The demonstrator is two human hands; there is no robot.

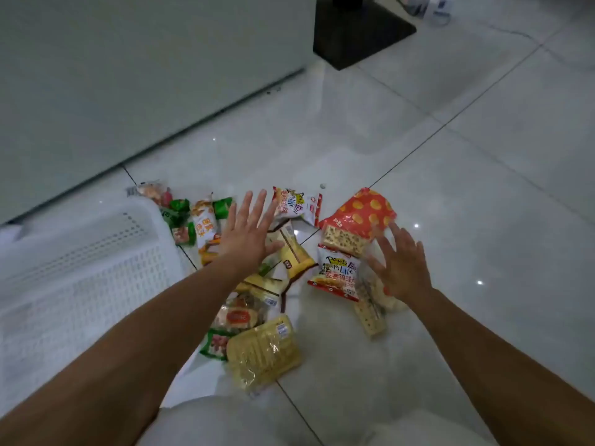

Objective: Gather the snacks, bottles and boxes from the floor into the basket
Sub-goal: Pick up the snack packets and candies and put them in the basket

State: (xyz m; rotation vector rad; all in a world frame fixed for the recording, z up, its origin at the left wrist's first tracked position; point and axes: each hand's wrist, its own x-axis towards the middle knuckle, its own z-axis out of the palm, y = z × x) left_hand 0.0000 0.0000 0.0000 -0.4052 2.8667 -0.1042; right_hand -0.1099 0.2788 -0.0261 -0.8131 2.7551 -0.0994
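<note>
Plastic film throughout: snack packets (240, 317) in a loose heap on the floor, under and between both sets of fingers; no bottles or boxes in view.
Left hand (248, 230): flat, fingers straight and fanned, holding nothing; spread above the heap's left half.
Right hand (399, 268): also splayed and empty; motion-blurred, so contact with the packets below cannot be told.
Red dotted bag (360, 214): just beyond the right fingertips; crackers show through a clear panel.
White printed sachets: one (296, 204) just past the left fingertips, one (336, 273) beside the right thumb.
Yellow packets (296, 252): by the left thumb; glossy, pillow-shaped.
Clear cracker sleeve (370, 313): wrist-ward of the right fingers; long, narrow.
Large yellow pack (264, 352): well back from the left fingers, beside the forearm; flat, ridged.
Green and orange packets (193, 226): off the left little finger, against the basket.
White basket (80, 268): perforated rigid plastic, further out on that little-finger side; which way its mouth faces is unclear.
Floor (450, 188): glossy pale tile, dark grout lines.
Handling, my estimate: light, soft, slippery; film will skate on tile. Sweep inward from both flanks, or pinch crimped end seams. Crackers brittle, so avoid squeezing bellies.
</note>
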